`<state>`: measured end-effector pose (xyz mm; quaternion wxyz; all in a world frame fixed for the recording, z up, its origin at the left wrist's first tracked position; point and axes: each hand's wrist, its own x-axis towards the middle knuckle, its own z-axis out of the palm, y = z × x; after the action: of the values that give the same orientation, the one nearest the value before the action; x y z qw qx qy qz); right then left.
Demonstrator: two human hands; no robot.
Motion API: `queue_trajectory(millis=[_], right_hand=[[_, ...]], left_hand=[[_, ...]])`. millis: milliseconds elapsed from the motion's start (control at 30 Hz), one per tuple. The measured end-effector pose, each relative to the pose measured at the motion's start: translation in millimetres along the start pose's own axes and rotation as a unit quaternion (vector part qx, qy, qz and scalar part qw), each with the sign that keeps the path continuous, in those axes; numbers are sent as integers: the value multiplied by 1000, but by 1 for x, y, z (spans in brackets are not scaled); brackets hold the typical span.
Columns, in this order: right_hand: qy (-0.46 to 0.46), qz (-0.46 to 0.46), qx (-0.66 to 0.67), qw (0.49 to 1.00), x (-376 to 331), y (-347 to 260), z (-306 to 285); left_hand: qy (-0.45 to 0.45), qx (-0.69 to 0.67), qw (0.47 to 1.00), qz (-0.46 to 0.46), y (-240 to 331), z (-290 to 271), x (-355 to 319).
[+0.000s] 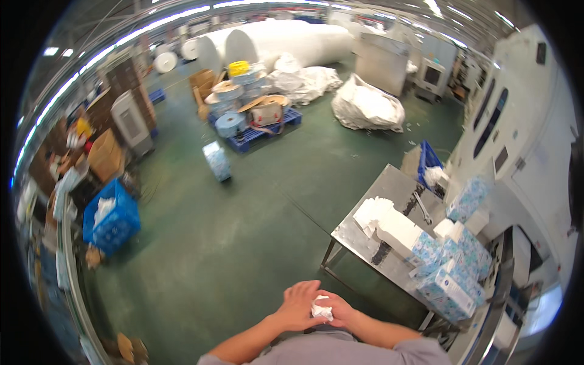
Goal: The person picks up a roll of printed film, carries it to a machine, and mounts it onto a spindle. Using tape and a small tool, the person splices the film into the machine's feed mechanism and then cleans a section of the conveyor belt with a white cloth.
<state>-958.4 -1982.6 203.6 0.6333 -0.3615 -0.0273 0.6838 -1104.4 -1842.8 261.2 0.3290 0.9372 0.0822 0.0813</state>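
Note:
Close in front of my body my two hands are together around a crumpled white tissue (322,309). My left hand (298,306) is closed, with its fingers curved over the far side of the tissue. My right hand (342,310) grips it from the other side, fingers bent. To the right of them stands a metal table (350,234). On it lies a stack of white folded tissues (398,234), beside several blue-and-white tissue packs (447,293).
A wrench (422,207) lies on the table. A white machine (517,121) stands at right. Left is a blue crate (115,222). Ahead, a blue-and-white pack (217,162) is over or on the green floor, near a loaded blue pallet (258,139) and a white sack (368,106).

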Motion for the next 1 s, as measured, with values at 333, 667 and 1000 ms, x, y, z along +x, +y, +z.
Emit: queue_trajectory(millis=[333, 667, 1000], right_hand=[[-64, 45, -223, 972, 290, -134, 97], [140, -39, -354, 924, 498, -278, 48], [523, -78, -41, 848, 545, -347, -161]], left_hand=[[-177, 163, 844, -479, -365, -102, -61], [-71, -38, 800, -594, -519, -85, -102], [135, -339, 750, -552, -810, -248, 213]])
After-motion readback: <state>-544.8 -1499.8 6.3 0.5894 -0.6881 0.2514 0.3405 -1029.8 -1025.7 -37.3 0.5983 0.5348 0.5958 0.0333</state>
